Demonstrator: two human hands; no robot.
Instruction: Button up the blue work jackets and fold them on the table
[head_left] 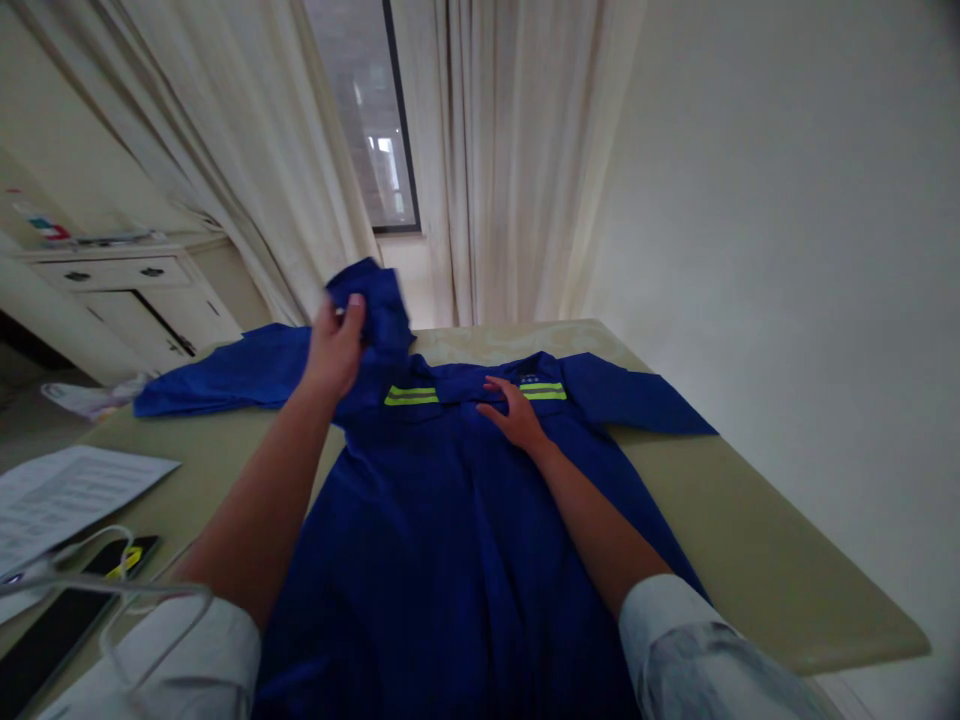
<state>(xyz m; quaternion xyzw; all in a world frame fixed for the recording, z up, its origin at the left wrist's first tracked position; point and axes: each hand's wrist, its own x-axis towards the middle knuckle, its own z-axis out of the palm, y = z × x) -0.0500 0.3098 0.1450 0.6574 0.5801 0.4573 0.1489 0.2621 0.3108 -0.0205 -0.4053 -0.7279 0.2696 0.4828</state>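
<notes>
Near a white curtain point(510, 170), a beige counter point(739, 525) carries a blue work coat point(457, 570) with yellow reflective stripes point(411, 396). The left hand point(336, 350) is nearly closed and pinches a raised fold point(375, 300) of the coat. The right hand point(516, 415) is open and lies flat on the coat, to the right of the left hand.

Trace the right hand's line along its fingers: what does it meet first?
Past the blue work garment under the right hand, probably the raised bunch of blue cloth in the left hand; depth is unclear, so it might pass below.
</notes>
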